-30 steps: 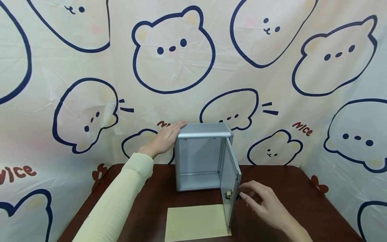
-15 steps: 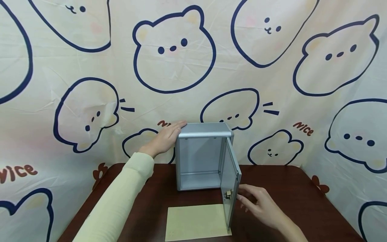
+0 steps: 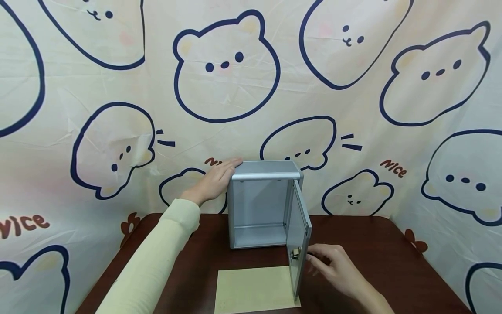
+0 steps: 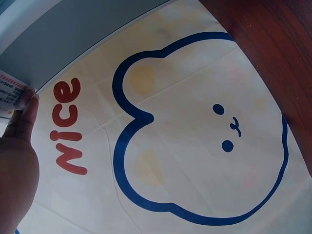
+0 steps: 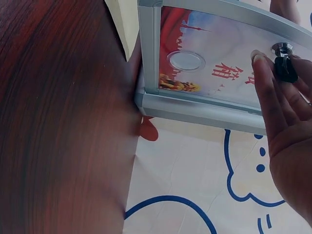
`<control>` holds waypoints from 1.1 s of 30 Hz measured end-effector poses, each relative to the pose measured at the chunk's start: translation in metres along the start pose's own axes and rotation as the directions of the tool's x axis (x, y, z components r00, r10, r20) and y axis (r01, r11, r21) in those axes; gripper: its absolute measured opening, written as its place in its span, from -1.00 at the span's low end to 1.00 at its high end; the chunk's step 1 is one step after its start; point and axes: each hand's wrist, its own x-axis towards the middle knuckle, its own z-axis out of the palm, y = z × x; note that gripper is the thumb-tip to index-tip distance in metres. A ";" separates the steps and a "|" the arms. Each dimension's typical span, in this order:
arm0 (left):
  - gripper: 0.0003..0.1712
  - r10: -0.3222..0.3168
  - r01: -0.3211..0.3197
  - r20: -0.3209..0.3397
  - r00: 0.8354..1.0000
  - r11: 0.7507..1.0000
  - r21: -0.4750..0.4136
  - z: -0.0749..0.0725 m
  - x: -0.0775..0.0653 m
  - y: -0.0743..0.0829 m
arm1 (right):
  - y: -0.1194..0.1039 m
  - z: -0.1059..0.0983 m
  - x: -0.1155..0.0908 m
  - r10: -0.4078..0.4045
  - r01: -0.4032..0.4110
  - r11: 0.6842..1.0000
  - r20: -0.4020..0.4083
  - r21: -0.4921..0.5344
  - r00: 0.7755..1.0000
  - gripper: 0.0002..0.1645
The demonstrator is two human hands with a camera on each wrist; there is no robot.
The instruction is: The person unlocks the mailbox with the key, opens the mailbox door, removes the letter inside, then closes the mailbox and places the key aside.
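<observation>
A silver metal box (image 3: pixel 259 205) stands on the table with its hinged door (image 3: pixel 299 235) swung out toward me. My left hand (image 3: pixel 213 181) rests on the box's top left edge, fingers extended; in the left wrist view its fingertips lie against the box near a printed label (image 4: pixel 10 92). On the door's outer face, a black-headed key (image 5: pixel 286 69) sits in a round lock (image 5: pixel 282 48). My right hand (image 3: pixel 337 266) pinches the key, its fingers curled around the black head. The lock's brass-coloured inner part (image 3: pixel 296 253) shows on the door's inside.
A pale yellow sheet (image 3: pixel 255 288) lies in front of the box, partly behind the door's lower corner. The dark wood table (image 3: pixel 368 244) ends at a printed cloth backdrop (image 3: pixel 223 100). The door's outside carries a red printed panel with a clear round window (image 5: pixel 186 61).
My right hand has shifted slightly left, and its fingertips have closed in on the key. The door stands at nearly the same angle. The left hand stays on the box.
</observation>
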 end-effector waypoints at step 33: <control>-0.37 0.005 -0.005 -0.016 1.000 1.000 0.012 0.001 -0.001 -0.001 | -0.008 0.036 0.019 0.067 -0.072 0.987 0.037 0.145 0.997 -0.78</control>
